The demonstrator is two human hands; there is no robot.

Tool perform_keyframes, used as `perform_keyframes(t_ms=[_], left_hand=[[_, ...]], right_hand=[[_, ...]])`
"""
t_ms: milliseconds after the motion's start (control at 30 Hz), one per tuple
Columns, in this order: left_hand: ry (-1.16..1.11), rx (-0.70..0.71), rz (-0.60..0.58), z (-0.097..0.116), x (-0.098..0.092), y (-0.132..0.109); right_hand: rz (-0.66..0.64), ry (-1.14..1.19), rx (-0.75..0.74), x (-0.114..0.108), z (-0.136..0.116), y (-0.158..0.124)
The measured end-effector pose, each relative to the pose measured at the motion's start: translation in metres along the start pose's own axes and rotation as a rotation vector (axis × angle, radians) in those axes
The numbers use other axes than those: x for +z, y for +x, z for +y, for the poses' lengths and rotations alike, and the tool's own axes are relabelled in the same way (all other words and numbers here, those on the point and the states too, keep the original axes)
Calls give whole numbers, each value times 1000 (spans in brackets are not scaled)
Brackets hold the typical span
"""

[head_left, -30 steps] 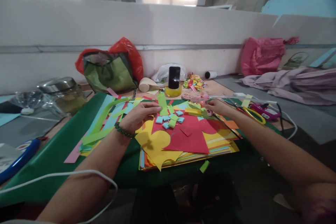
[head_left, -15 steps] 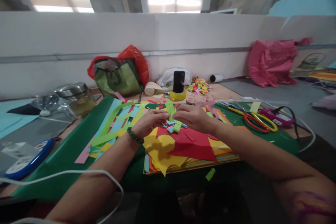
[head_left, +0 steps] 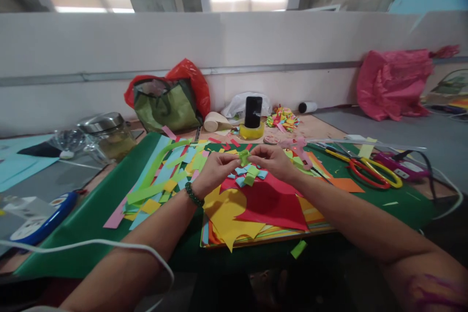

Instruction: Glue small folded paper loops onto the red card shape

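Head view: near the middle of the frame, the left hand (head_left: 217, 174) and the right hand (head_left: 274, 162) each have fingertips pinched on opposite sides of a light-green paper strip (head_left: 244, 157), which is bent between them and held up from the paper below. Whether glue is on it cannot be told. If either pinch slackened, the strip could spring out of its bend; pressing too hard could crease it crooked. Just under the fingers sit light-blue folded paper pieces (head_left: 240, 181) and a green folded paper piece (head_left: 250, 175), on and around the red paper sheet (head_left: 278, 202); a lowered wrist could scatter or flatten them. Right of centre, the pink glue gun (head_left: 298, 148) lies near the right hand; if hot, it could burn a knuckle that drifts back. At lower left, a white cable (head_left: 120, 242) crosses in front of the left forearm and could snag if that arm swung out. Lower down, a loose green paper scrap (head_left: 299, 249) lies near the front edge, where a sleeve-side brush could knock it off.
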State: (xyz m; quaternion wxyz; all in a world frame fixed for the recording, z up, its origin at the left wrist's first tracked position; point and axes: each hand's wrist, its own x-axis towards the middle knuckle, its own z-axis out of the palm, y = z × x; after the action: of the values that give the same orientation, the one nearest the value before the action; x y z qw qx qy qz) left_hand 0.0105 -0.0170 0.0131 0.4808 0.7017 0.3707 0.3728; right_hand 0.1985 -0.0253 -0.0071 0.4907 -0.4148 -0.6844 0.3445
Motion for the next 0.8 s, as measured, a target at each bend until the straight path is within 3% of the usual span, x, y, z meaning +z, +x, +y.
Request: perform_keyframes(t_ms=[267,800], left_hand=[[102,38,-28,-4,2,0],[231,144,-75,-8,1,0]], right_hand=[[45,86,134,0,-3,1],[42,51,74,1,3,2]])
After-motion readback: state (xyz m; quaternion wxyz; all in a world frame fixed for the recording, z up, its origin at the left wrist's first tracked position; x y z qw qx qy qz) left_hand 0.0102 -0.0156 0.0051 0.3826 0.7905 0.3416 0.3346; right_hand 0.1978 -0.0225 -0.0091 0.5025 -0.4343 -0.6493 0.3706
